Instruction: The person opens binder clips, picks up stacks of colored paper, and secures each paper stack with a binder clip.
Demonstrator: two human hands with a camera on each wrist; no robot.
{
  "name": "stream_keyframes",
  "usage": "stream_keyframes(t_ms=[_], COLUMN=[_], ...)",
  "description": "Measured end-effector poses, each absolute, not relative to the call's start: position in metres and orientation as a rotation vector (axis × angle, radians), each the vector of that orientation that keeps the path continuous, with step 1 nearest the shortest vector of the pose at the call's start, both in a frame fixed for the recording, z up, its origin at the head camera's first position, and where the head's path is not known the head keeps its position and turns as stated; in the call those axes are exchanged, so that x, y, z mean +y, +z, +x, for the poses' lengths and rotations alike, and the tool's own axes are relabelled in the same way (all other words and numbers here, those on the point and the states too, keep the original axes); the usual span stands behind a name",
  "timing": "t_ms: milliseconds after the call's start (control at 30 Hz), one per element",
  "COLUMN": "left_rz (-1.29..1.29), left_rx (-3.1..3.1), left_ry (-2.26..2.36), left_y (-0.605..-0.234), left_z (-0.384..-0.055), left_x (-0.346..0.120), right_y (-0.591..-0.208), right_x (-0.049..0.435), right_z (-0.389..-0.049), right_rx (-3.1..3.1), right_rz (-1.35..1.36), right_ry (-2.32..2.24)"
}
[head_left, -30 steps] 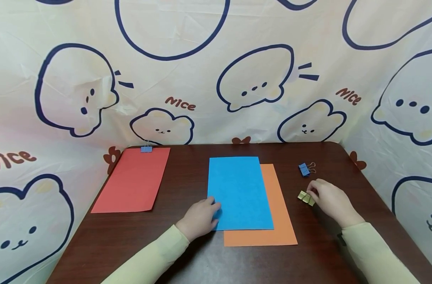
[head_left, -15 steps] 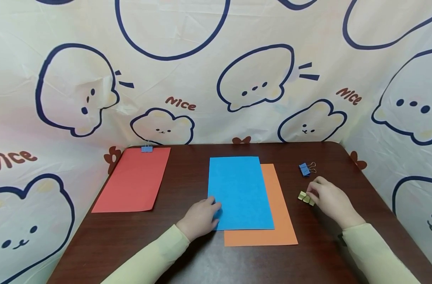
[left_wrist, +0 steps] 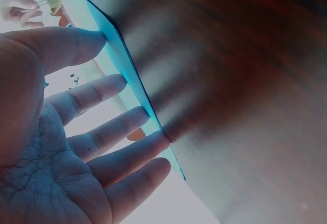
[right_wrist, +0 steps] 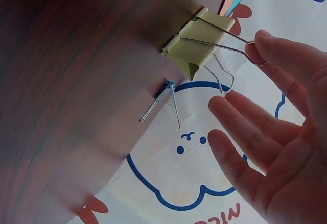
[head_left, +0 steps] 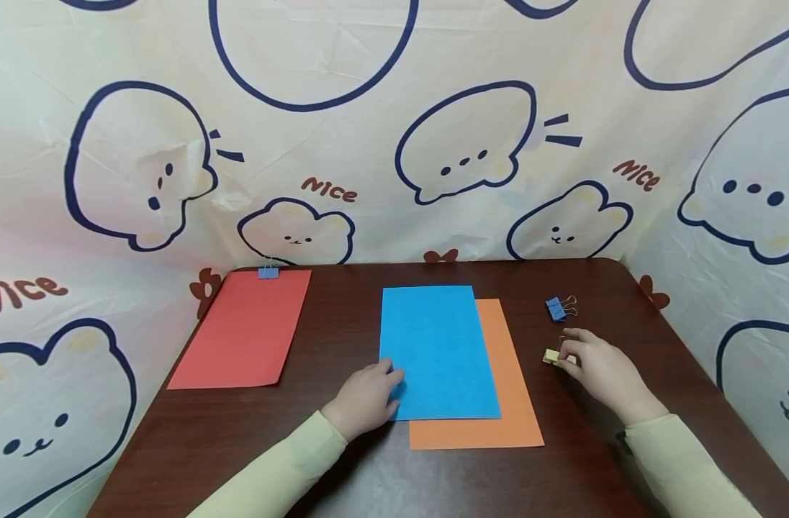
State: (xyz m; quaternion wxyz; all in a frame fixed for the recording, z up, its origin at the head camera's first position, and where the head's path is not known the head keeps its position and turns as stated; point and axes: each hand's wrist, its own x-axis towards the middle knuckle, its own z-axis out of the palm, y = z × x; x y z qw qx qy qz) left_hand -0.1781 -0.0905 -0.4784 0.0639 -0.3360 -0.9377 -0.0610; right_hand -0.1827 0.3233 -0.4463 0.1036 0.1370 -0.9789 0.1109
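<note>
My left hand (head_left: 363, 398) rests at the lower left edge of a blue sheet of paper (head_left: 436, 345). In the left wrist view its fingers (left_wrist: 102, 132) are extended, their tips at the blue sheet's edge. The blue sheet overlaps an orange sheet (head_left: 475, 434), which shows along the right and front. At the right of the table, my right hand (head_left: 605, 378) pinches a wire handle of a yellow binder clip (right_wrist: 202, 40) between thumb and index finger. The other fingers are spread near its second handle. The clip's body is at the table surface.
A blue binder clip (head_left: 555, 309) lies behind the yellow one. At the far left, a red sheet (head_left: 245, 331) has another blue binder clip (head_left: 268, 273) on its back edge. A printed cloth (head_left: 368, 144) surrounds the brown table (head_left: 343, 324).
My right fingers have shifted on the yellow binder clip, which has turned and tipped up slightly with one handle raised. My left hand and the sheets have not moved.
</note>
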Motion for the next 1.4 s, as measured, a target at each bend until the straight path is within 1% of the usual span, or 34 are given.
stream_keyframes(t_ms=[567,1400], left_rz=[-1.001,-1.007], left_rx=[-2.836,-2.828], left_ry=[-0.199,-0.204], left_y=[-0.478,-0.479], left_z=[-0.177,-0.177], left_x=[-0.089,-0.089], right_y=[-0.453,-0.457], right_x=[0.321,0.322], right_z=[-0.182,-0.184], right_rx=[-2.893,-2.935], right_rz=[0.367,0.371], right_ry=[0.486,0.503])
